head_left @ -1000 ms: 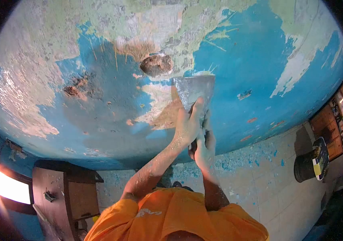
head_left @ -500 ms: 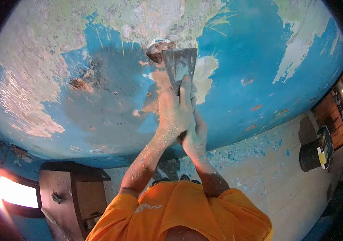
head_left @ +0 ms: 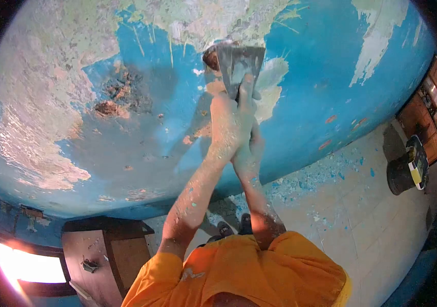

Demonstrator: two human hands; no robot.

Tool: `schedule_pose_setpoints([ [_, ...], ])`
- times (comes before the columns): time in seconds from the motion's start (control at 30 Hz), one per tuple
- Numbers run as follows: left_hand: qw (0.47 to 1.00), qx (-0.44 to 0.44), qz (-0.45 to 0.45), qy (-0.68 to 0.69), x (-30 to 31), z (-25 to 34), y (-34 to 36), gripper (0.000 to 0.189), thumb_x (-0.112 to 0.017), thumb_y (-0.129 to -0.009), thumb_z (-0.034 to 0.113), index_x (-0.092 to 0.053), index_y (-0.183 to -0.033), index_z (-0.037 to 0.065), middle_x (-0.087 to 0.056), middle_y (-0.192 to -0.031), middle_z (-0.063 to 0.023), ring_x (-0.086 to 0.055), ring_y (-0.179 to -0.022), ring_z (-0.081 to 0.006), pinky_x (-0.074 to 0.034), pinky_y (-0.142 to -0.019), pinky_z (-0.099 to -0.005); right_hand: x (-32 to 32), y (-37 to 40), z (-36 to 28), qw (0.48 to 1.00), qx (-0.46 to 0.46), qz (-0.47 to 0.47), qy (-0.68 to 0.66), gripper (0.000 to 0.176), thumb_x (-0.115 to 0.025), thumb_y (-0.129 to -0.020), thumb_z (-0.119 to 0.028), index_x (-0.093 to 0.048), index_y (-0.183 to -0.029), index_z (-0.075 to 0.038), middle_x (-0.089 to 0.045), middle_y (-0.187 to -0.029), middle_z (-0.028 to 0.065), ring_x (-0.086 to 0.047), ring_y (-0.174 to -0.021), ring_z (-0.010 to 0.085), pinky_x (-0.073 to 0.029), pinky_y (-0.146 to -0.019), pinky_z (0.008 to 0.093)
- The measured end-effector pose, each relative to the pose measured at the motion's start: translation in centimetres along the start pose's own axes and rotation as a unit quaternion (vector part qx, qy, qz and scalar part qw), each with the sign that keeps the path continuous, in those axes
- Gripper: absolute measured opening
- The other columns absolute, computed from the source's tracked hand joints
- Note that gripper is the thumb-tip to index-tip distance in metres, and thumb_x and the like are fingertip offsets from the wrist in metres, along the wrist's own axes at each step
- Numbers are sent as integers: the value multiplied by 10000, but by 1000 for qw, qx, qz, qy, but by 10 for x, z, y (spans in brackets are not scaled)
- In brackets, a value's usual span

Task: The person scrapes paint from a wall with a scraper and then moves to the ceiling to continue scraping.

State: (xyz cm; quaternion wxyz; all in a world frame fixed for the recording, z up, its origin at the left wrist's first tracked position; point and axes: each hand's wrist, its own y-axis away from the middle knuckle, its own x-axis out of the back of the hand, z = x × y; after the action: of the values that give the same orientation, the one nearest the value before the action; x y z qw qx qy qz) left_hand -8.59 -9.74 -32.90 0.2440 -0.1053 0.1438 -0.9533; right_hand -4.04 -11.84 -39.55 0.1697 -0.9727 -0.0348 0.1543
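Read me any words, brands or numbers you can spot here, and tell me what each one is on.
No text here can be read for certain.
White print on the orange shirt: too blurred to read.
Yellow label on the dark bucket: too small to read.
Scraper: no lettering shows on its blade.

The scraper lies against the wall, cabinet lower left, bucket far right.
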Motion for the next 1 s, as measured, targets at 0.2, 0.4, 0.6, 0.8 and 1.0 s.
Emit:
schedule_pose_setpoints([
  [0.2, 999, -34, 34, 25, -9, -2, -8, 501, -450, -863, 406, -592, -676, -36, -551, -541, -132, -571, -539, -215, -427, -513, -340, 0, -4, -16, 999, 19, 47, 16, 254, -461, -848, -252, -485, -898, -3, -484, -635, -1, -469, -577, 86, -381, -508, 246],
  [0.4, 997, -45, 23, 55, -12, -1, 19, 383, -470, -881, 318, -540, -734, -29, -502, -552, -25, -441, -469, -107, -345, -415, -288, 30, 7, -4, 985, 107, 6, 135, 205, -418, -878, -188, -523, -899, -12, -533, -647, 15, -474, -537, 78, -364, -459, 231],
  [0.6, 999, -16, 36, -27, -22, 22, -1, 354, -478, -880, 292, -515, -765, -41, -500, -581, -29, -440, -491, -123, -366, -457, -284, 39, -21, -31, 986, -150, -74, -14, 280, -437, -876, -240, -521, -935, 20, -560, -719, 76, -521, -684, 151, -413, -620, 305],
  [0.8, 996, -33, 38, 76, -24, 2, 11, 359, -477, -875, 306, -523, -767, -33, -525, -623, -57, -460, -529, -105, -380, -467, -267, 51, -11, -2, 996, -56, -62, 7, 306, -430, -866, -182, -512, -1069, 31, -592, -846, 107, -521, -766, 159, -421, -658, 303],
  [1.0, 996, -73, 36, 21, -33, 3, 12, 281, -510, -870, 245, -517, -799, -28, -543, -672, -44, -461, -557, -69, -363, -453, -219, 54, -11, -10, 992, -120, -31, -33, 241, -432, -859, -167, -531, -982, 16, -567, -812, 111, -516, -751, 168, -409, -673, 301],
])
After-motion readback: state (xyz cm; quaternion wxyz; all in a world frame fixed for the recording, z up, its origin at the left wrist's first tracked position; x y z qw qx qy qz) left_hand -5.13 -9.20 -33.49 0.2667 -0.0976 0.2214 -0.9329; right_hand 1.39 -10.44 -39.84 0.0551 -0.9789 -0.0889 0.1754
